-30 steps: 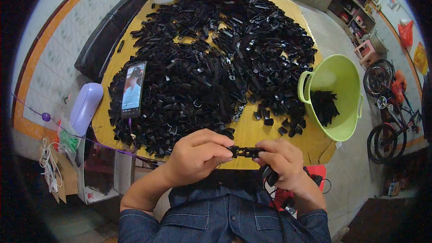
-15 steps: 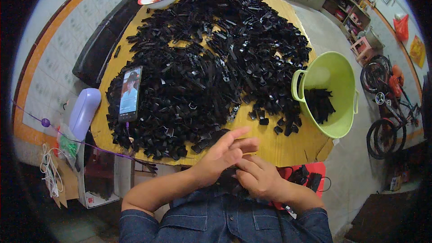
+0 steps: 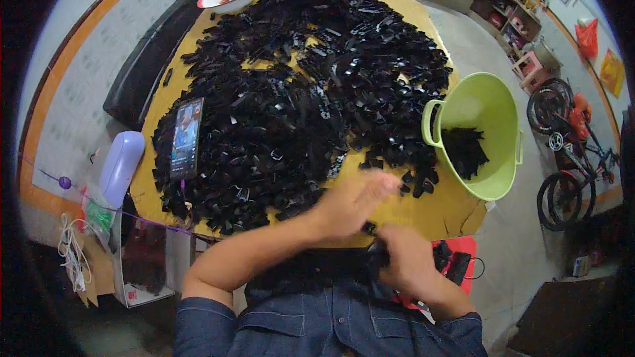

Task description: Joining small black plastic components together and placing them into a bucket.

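Black plastic part [image 3: 372, 230]: pinched in your right hand [image 3: 405, 266], at the yellow counter [image 3: 423, 208] edge. Your left hand [image 3: 350, 201] hovers just above, fingers spread, grip released, beside the black pile [image 3: 297, 92].

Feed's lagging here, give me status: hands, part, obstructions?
Left hand open, blurred. Right hand closed on small black part. Pile of black parts ahead, green bucket right.

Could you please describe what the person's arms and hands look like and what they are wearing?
Both hands, left hand and right hand, are bare: no gloves, rings or watch visible. The forearms are bare too, with blue denim sleeves rolled up near the elbows.
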A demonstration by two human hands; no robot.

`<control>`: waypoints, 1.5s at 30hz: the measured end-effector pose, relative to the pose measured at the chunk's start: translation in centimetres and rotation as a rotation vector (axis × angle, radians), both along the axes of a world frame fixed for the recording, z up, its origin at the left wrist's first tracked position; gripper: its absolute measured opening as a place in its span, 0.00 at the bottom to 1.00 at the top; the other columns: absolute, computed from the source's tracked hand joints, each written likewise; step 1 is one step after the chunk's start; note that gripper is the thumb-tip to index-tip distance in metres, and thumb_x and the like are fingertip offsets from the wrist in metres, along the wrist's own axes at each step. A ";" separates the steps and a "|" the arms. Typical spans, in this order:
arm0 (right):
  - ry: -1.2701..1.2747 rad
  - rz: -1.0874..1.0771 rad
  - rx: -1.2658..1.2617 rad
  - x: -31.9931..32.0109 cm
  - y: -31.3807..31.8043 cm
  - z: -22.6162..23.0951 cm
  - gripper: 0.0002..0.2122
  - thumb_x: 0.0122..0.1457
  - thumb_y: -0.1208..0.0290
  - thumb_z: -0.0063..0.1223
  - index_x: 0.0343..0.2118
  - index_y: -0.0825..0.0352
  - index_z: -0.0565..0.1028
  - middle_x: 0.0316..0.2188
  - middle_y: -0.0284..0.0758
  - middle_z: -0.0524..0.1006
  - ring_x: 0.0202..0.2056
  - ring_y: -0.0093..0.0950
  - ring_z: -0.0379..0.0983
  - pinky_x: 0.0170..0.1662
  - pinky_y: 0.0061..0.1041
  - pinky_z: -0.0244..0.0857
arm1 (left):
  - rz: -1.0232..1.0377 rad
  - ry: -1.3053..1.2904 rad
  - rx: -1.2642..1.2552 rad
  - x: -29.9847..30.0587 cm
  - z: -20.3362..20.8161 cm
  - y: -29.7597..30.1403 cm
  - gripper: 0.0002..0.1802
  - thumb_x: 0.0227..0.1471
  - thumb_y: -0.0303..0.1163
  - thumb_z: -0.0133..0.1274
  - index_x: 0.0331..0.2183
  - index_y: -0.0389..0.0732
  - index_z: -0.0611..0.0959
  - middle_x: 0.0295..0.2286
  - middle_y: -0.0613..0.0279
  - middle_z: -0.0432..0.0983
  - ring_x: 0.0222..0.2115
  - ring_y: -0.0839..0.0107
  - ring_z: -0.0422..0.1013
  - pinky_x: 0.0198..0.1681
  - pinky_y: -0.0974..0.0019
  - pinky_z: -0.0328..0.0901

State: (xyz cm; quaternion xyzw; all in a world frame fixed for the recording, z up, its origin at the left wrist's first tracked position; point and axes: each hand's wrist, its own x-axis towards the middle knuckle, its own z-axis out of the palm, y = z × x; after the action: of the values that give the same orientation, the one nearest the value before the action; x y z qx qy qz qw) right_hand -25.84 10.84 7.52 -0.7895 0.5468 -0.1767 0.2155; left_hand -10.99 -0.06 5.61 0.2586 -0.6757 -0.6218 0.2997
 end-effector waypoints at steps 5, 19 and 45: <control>-0.066 -0.314 -0.254 -1.2 -1.4 0.8 0.23 0.34 0.83 0.53 0.39 0.67 0.67 0.33 0.42 0.70 0.38 0.42 0.66 0.40 0.36 0.62 | 0.235 -0.728 -1.308 0.1 -0.4 -3.8 0.04 0.37 0.29 0.51 0.23 0.46 0.79 0.23 0.64 0.64 0.27 0.65 0.64 0.28 0.64 0.57; 0.289 0.023 -0.560 2.4 -12.7 -2.9 0.09 0.41 0.75 0.49 0.28 0.58 0.75 0.27 0.30 0.68 0.34 0.31 0.63 0.34 0.29 0.58 | 0.669 -0.081 -0.201 6.6 3.7 -2.4 0.09 0.41 0.23 0.58 0.31 0.36 0.78 0.28 0.66 0.72 0.29 0.82 0.67 0.31 0.78 0.63; -0.225 0.194 -0.660 1.9 -6.9 0.7 0.19 0.33 0.77 0.56 0.34 0.69 0.70 0.32 0.40 0.72 0.28 0.38 0.69 0.28 0.30 0.65 | 0.649 0.220 0.194 6.2 3.5 2.3 0.08 0.47 0.22 0.55 0.33 0.35 0.75 0.25 0.63 0.74 0.24 0.77 0.72 0.28 0.74 0.69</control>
State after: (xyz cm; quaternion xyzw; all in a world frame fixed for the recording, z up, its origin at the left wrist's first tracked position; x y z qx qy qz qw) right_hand -23.90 3.91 8.18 -0.8405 0.3555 -0.4082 0.0236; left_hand -4.76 2.19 9.12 0.4186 -0.4598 -0.5797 0.5265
